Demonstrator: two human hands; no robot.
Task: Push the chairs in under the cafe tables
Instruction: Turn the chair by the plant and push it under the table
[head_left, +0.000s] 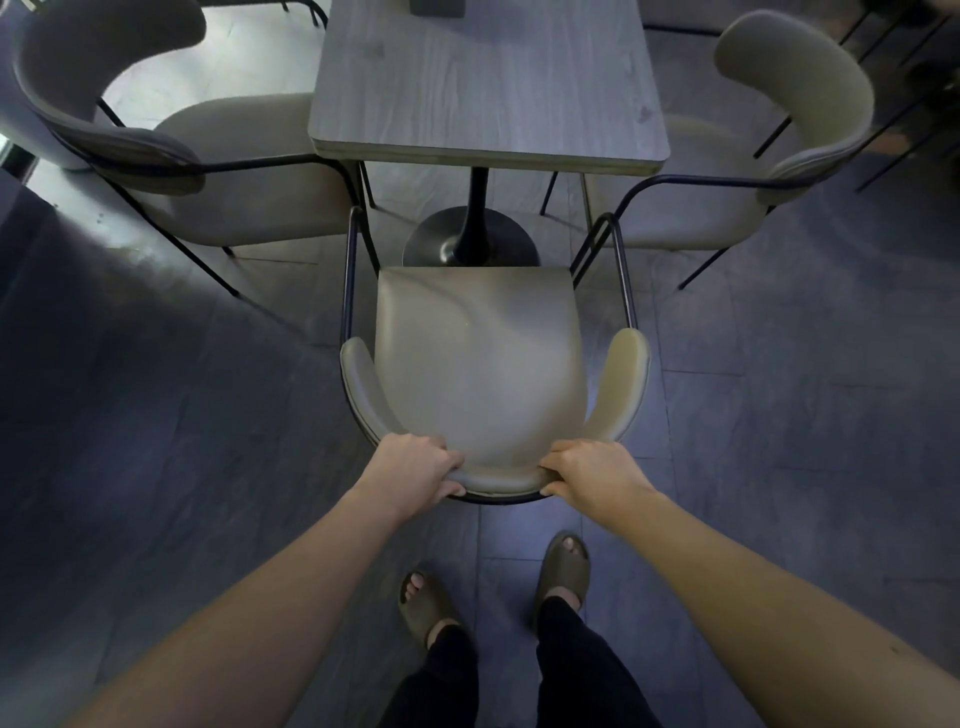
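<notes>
Floor (779, 415): dark grey stone-look tiles, dimly lit, with a pale bright patch at upper left of the frame.

Table (488, 83): grey wood-grain square top, upper centre, on a black pedestal with round base (470, 239).

Middle chair (480, 364): beige padded seat, curved backrest, thin black frame; centre of the frame, seat front edge near the pedestal base, seat not under the tabletop.

Left hand (413, 473) and right hand (592, 473): both closed around the backrest's top edge, fingers curled over it.

Left chair (249, 171) and right chair (800, 130): same type, flanking the table.

Dark object (436, 8) at the table's far edge, cut off.

Sandals (563, 571), dark trousers at bottom centre.
</notes>
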